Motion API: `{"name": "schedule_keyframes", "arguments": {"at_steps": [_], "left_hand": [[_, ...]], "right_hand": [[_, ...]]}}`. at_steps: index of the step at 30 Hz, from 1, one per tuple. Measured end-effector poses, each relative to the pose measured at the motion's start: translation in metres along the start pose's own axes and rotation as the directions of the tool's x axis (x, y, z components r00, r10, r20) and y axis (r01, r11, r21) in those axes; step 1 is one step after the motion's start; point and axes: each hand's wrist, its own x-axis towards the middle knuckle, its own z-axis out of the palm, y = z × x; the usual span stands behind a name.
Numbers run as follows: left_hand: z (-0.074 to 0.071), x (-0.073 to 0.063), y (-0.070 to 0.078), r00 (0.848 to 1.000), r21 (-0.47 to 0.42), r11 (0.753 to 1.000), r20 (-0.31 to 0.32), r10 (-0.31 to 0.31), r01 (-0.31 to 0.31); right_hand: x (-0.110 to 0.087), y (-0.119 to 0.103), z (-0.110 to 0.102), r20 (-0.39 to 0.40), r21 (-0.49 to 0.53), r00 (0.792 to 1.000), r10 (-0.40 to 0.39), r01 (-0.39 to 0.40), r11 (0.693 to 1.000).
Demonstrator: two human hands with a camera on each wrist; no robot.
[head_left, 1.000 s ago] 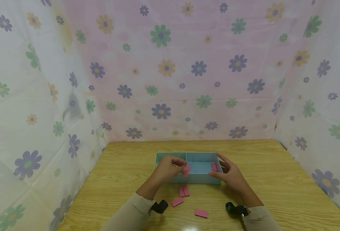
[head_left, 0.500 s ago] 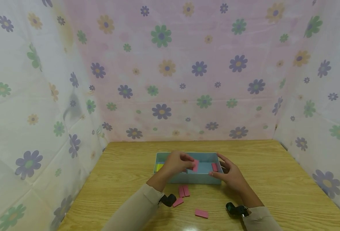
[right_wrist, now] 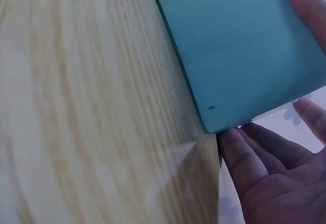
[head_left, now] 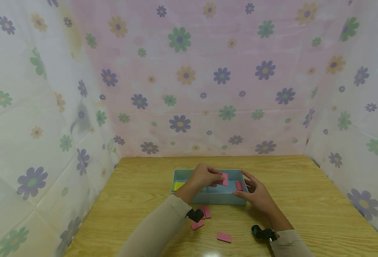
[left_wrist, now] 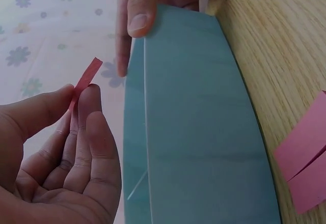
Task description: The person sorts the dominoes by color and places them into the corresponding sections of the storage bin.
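My left hand pinches a small flat pink rectangular tile between thumb and fingertips, over the right compartment of a light blue divided box. In the left wrist view that tile appears nearly edge-on, standing up from the fingertips. My right hand grips the box at its right end, thumb on the front rim and fingers along the end wall. Another pink tile is inside the box against the right end. A yellow piece lies in the left compartment, partly covered by my left wrist.
In front of the box on the wooden table lie two pink tiles side by side, partly behind the left wrist camera. A slanted pink tile and a separate one lie nearer. Flowered cloth encloses the table.
My left hand has moved right with the pink tile, from the front wall near the divider to over the right compartment, uncovering the yellow piece. The right hand and box have stayed put.
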Motion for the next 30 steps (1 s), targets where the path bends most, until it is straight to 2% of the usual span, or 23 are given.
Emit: {"name": "schedule_keyframes", "arguments": {"at_steps": [8,16,30], "left_hand": [[0.012,0.009,0.005,0.998,-0.018,0.998,-0.019,-0.057,0.057],[0.024,0.015,0.007,0.997,-0.030,0.997,-0.040,-0.070,0.069],[0.036,0.031,0.003,0.992,0.012,0.995,-0.080,-0.099,0.100]], "right_hand": [[0.001,0.004,0.000,0.000,-0.008,1.000,-0.011,0.011,1.000],[0.004,0.008,0.000,0.011,-0.010,0.999,-0.053,0.053,0.999],[0.004,0.008,0.001,0.007,0.002,0.999,-0.041,0.041,0.999]]}}
